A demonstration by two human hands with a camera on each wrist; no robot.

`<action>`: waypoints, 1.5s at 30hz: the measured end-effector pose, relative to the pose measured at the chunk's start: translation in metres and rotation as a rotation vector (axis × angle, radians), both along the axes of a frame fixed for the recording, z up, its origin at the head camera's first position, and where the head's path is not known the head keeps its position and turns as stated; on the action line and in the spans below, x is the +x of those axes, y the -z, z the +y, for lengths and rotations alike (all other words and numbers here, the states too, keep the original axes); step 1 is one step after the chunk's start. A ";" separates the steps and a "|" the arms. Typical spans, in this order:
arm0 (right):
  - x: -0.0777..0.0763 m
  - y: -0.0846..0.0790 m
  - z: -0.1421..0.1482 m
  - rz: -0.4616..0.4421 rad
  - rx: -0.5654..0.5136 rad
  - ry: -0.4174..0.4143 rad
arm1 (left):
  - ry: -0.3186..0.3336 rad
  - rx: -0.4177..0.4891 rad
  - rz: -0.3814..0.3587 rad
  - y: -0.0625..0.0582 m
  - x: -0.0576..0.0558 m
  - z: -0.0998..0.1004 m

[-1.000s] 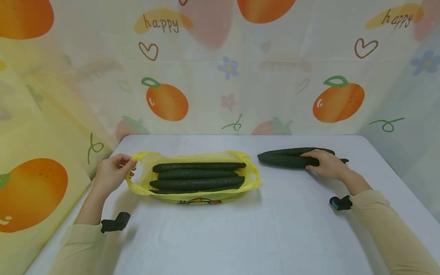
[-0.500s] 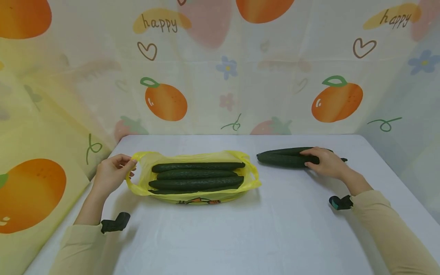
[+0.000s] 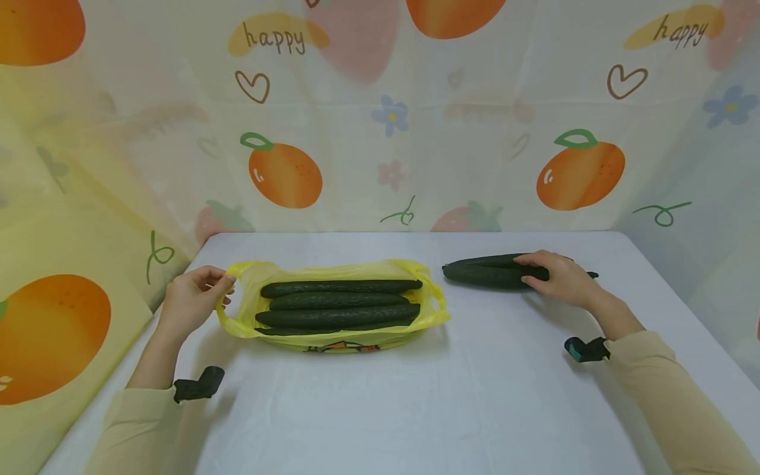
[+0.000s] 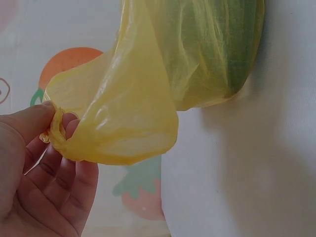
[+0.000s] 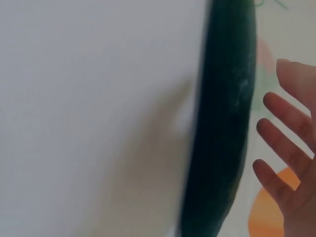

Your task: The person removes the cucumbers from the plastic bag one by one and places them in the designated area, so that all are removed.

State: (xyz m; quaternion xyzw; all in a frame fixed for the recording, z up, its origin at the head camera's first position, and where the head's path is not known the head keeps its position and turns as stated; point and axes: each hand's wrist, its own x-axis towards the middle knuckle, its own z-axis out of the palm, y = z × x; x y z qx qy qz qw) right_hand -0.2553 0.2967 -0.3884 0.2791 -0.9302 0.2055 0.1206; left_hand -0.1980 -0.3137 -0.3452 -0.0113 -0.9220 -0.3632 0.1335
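Observation:
A yellow plastic bag (image 3: 368,269) lies on its side on the table, its mouth spread, with several dark green cucumbers (image 3: 341,316) lying side by side in it. My left hand (image 3: 187,300) pinches the bag's left handle between thumb and fingers; the left wrist view shows the twisted handle (image 4: 58,129) at the thumb tip. To the right of the bag, a front cucumber (image 3: 487,275) and a back cucumber (image 3: 495,260) rest together. Over their right part is my right hand (image 3: 561,280). In the right wrist view its fingers (image 5: 279,136) are spread and apart from the cucumber (image 5: 224,118).
The white table (image 3: 380,409) has its back edge against a fruit-print cloth (image 3: 463,145). Similar cloth hangs along both sides. A black wrist camera (image 3: 200,384) is on the left wrist, another black camera (image 3: 586,349) on the right.
My right hand has risen slightly and shifted a little left over the cucumbers. My left hand and the bag keep their places. The whole head view has drifted slightly.

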 end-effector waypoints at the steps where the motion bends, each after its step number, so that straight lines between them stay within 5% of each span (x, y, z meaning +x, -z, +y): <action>1: 0.000 -0.001 -0.001 0.002 -0.002 0.000 | -0.001 -0.002 -0.001 0.000 0.000 0.000; 22: 0.008 -0.022 -0.033 0.130 -0.093 -0.092 | -0.007 -0.014 -0.007 0.001 -0.002 0.000; 45: 0.027 -0.058 -0.098 0.171 -0.176 -0.195 | -0.003 -0.013 -0.012 0.001 -0.001 -0.001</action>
